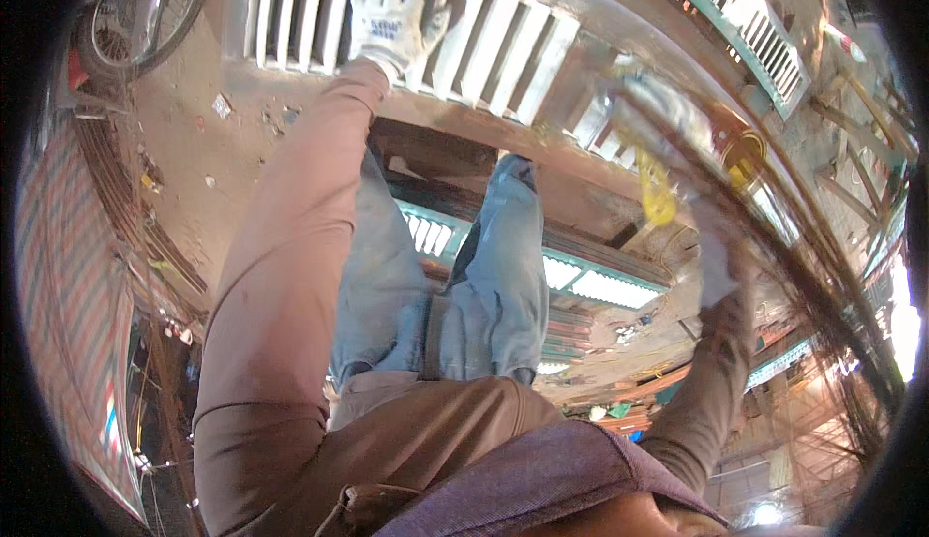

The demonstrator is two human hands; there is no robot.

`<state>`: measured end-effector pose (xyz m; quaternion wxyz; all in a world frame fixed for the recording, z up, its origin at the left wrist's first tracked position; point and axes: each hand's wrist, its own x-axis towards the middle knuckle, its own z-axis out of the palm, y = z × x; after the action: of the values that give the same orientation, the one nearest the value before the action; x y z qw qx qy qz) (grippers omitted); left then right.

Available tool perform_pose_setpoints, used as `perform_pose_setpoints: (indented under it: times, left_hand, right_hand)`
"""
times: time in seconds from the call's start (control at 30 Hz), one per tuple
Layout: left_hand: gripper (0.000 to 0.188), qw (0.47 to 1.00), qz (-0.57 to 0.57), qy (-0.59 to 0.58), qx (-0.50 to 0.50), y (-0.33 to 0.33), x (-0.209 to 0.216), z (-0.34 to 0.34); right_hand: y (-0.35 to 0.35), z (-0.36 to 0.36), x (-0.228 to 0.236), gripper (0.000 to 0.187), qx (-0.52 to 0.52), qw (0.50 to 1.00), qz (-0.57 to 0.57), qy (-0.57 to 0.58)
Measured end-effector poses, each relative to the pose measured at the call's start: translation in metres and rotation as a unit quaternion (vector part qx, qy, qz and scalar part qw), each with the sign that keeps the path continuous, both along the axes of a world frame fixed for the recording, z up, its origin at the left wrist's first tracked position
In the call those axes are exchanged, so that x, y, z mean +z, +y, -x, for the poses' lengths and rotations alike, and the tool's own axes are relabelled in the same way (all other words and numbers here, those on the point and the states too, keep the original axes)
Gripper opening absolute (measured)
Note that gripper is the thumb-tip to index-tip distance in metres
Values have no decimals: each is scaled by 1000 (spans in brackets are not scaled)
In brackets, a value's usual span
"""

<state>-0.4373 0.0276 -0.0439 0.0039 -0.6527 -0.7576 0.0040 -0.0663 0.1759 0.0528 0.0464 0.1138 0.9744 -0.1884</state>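
My left hand (395, 19), in a pale work glove with dark markings, lies with spread fingers on a slatted panel (498, 48). White angled slats sit in its brown frame. My right hand (677, 116) is at the panel's right end, smeared by motion, so its fingers do not show clearly. Beside it hangs a bright yellow piece (658, 193), also blurred. Whether the hand holds it I cannot tell. A round yellow object (743, 158) is just right of this blur.
A spoked wheel (140, 14) stands at the far left, above striped sheeting (73, 276). Another slatted panel (745, 29) with a green frame lies at the far right. Long dark bars (784, 218) cross the right side. Small debris (223, 104) litters the floor.
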Motion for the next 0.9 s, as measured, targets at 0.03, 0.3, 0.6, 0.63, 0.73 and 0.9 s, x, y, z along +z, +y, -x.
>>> perform_pose_setpoints:
  times: [0.03, 0.3, 0.6, 0.63, 0.73, 0.9]
  left_hand:
    - [62, 999, -38, -19, 2, -8, -4, 3]
    - [59, 994, -59, -87, 22, 26, 6, -22]
    - [56, 998, -34, -58, 21, 14, 17, -26]
    - [57, 998, -26, -49, 23, 13, 17, -26]
    - [58, 998, -28, -38, 34, 5, 10, -16]
    - [56, 998, 7, -15, 69, -3, 10, -26]
  right_hand:
    - [20, 14, 8, 33, 15, 999, 37, -14]
    - [108, 13, -11, 42, 244, 945, -198, -91]
    - [72, -2, -56, 44, 43, 978, -164, -122]
    - [61, -4, -63, 45, 55, 976, -182, -108]
    - [34, 10, -66, 45, 69, 971, -188, -131]
    - [15, -2, -60, 42, 122, 968, -167, -141]
